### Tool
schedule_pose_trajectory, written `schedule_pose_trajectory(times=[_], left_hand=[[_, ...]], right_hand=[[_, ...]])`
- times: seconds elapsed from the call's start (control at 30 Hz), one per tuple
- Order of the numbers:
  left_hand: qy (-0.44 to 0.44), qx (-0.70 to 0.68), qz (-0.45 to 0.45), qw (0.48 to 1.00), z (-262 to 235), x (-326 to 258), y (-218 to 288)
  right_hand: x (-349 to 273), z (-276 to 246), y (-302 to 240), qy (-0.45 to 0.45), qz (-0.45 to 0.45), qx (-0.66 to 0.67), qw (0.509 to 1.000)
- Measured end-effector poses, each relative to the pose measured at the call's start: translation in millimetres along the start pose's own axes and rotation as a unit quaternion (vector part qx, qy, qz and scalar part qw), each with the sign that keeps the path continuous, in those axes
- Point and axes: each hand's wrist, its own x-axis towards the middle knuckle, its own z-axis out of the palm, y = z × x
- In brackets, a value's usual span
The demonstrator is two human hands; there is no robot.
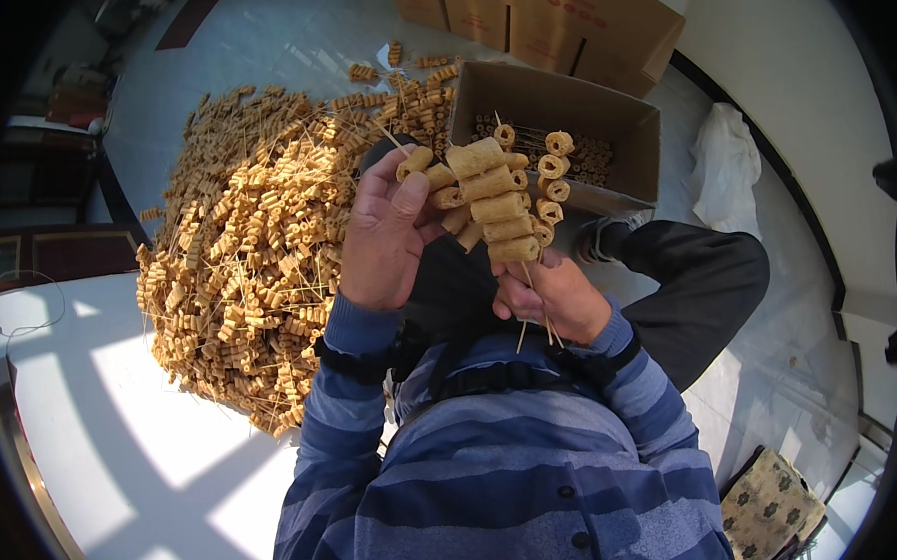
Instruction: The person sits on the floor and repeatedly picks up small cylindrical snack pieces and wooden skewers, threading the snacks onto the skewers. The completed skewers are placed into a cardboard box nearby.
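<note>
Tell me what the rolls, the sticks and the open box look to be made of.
Rolls: likely dried bean curd or a similar food, matte tan with wrinkled, layered skin. Sticks: probably bamboo, being thin, pale and straight. Open box: corrugated cardboard, with dull brown walls and folded flaps. The right hand grips the sticks; the left hand touches the rolls.

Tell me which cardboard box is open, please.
The brown cardboard box nearest the hands, just beyond the held skewers, is open: its inside shows filled skewers lying in rows. The stacked boxes behind it are all closed.
</note>
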Motion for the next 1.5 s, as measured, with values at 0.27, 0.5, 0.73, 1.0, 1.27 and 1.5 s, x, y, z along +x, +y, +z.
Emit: schedule_pose_trajectory(times=[0.27,0.5,0.73,1.0,1.27,1.5], left_hand=[[-0.016,-0.036,0.017,0.999,-2,2,-4],[-0.007,-0.054,0.038,0.998,10,2,-4],[-0.008,-0.053,0.062,0.997,10,3,-1],[-0.002,-0.076,0.08,0.994,6,10,-2],[0.022,-0.072,0.084,0.994,6,10,1],[0.066,-0.091,0.058,0.992,9,8,-10]], right_hand=[[-1,-1,2,-0.012,-0.011,-0.005,1.0],[1,-2,4,-0.017,-0.012,0.011,1.0],[-1,-3,3,-0.034,0.002,0.038,0.999],[0,-3,2,-0.052,0.009,0.059,0.997],[0,-4,7,-0.055,-0.002,0.057,0.997],[0,-5,8,-0.063,-0.006,0.068,0.996]])
